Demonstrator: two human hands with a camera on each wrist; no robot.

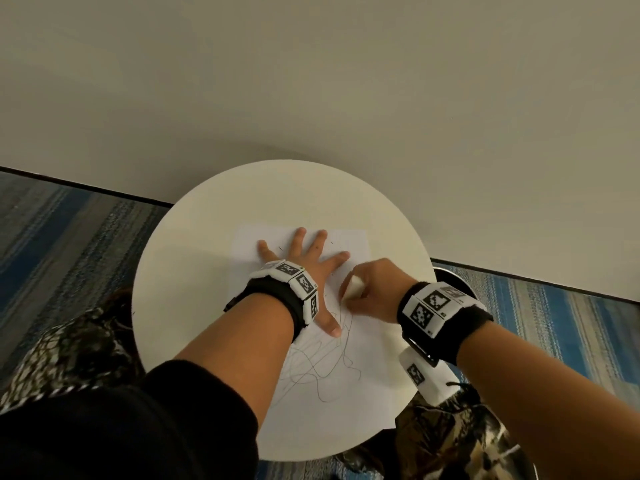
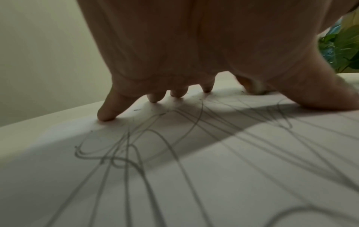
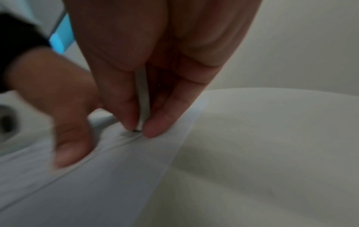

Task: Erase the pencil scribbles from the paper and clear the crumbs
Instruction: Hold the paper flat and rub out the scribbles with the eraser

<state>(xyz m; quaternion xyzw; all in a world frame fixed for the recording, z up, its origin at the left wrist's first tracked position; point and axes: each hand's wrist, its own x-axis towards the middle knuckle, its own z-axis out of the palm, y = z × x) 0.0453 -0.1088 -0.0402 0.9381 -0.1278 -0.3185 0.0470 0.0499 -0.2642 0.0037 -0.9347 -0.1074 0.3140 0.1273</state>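
On round table (image 1: 194,237), L hand (image 1: 304,268) flat on paper (image 1: 367,368); R hand (image 1: 374,289) grip pinches eraser (image 1: 356,285).

Round white table (image 1: 194,244) against beige wall (image 1: 311,81), blue striped carpet (image 1: 62,230).

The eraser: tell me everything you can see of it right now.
The eraser is a small white block, mostly hidden inside the right hand, pinched between thumb and fingers. In the right wrist view only a pale sliver shows between the fingertips, its darkened lower tip pressed onto the paper at a scribble line. It stands steeply, just right of the left hand, which is spread flat on the sheet.
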